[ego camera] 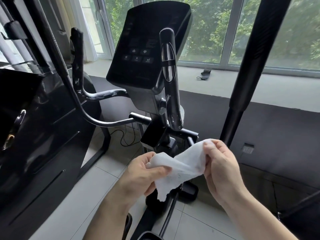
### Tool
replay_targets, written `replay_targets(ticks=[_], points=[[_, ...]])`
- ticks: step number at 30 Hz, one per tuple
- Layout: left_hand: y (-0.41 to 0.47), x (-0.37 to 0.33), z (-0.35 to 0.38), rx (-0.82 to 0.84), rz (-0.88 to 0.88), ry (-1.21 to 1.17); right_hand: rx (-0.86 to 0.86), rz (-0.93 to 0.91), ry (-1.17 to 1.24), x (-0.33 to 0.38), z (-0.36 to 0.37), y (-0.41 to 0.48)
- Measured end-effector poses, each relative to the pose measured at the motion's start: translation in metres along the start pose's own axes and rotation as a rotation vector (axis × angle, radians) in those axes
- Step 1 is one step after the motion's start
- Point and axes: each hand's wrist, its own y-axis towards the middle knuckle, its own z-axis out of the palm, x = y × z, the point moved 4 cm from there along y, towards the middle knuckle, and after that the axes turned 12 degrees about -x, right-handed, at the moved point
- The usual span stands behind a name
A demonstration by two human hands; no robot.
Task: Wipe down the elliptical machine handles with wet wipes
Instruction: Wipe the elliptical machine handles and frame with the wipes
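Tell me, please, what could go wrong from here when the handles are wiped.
1. The wet wipe, pinched between the left hand and right hand, is bunched and its lower edge looks ragged; it may tear or clean only a narrow strip.
2. The inner handle shows white flaking patches; hard rubbing may peel more off.
3. The console stands right beside that handle; the wipe could dampen or press its buttons.

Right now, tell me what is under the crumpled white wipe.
Under the white wet wipe, pinched by left hand and right hand, show the elliptical's black base frame and pale floor tiles. The wipe covers part of that frame.
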Motion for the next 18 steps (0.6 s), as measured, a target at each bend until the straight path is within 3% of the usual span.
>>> replay_targets(ticks=[5,9,18], points=[[0.005,-0.006,0.004,-0.074,-0.004,0.122,0.418,-0.154,-0.612,-0.011,0.010,-0.014],[0.004,-0.011,0.003,-0.033,-0.014,0.137,0.386,-0.345,-0.763,-0.009,0.011,-0.011],[0.002,-0.021,-0.019,-0.025,-0.019,0.174,0.102,-0.249,-0.318,0.002,-0.006,0.007]])
